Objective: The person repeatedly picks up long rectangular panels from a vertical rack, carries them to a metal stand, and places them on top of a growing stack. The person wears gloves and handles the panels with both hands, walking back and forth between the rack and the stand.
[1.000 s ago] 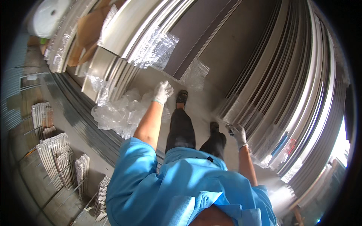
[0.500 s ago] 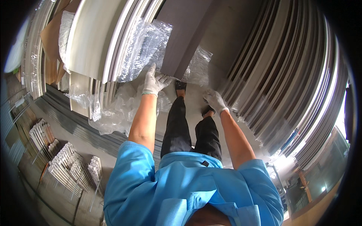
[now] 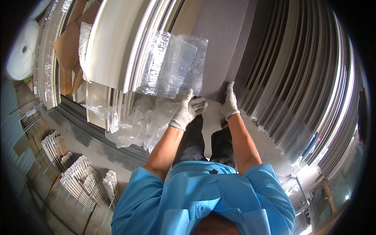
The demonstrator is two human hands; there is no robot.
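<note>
Between both gloved hands' grip, grey panel (image 3: 219, 47) rises above them.

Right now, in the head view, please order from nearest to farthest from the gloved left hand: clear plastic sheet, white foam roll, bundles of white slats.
1. Clear plastic sheet, just above the left hand.
2. Bundles of white slats, lower left on the floor.
3. White foam roll, far upper left.

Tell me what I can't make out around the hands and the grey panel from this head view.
- Grey panel: top cut off by the picture edge; left part behind the plastic sheet.
- Left hand grip: fingertips hidden behind the sheet.
- Right hand: fingertips hidden behind the panel's edge.
- Feet: hidden by the legs.
</note>
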